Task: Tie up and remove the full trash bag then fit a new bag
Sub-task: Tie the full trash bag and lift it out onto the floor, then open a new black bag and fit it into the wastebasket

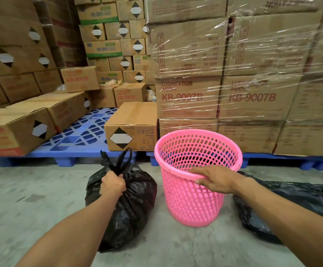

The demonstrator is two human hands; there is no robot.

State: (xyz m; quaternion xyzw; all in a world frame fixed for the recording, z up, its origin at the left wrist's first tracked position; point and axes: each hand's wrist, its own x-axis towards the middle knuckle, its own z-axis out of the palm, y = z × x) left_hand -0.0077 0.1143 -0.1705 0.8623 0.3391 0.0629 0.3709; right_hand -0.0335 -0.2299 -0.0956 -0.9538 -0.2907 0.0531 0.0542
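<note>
A full black trash bag sits on the concrete floor, its neck tied with the ends sticking up. My left hand is closed around that neck. To its right stands a pink perforated plastic bin, upright, with no bag in it. My right hand grips the bin's near rim, fingers over the edge. Another black bag lies flat and crumpled on the floor to the right of the bin, partly hidden behind my right forearm.
Blue plastic pallets run along the back, loaded with cardboard boxes. A shrink-wrapped stack of boxes rises right behind the bin. A single box sits on the pallet edge behind the full bag. Grey concrete floor lies to the left.
</note>
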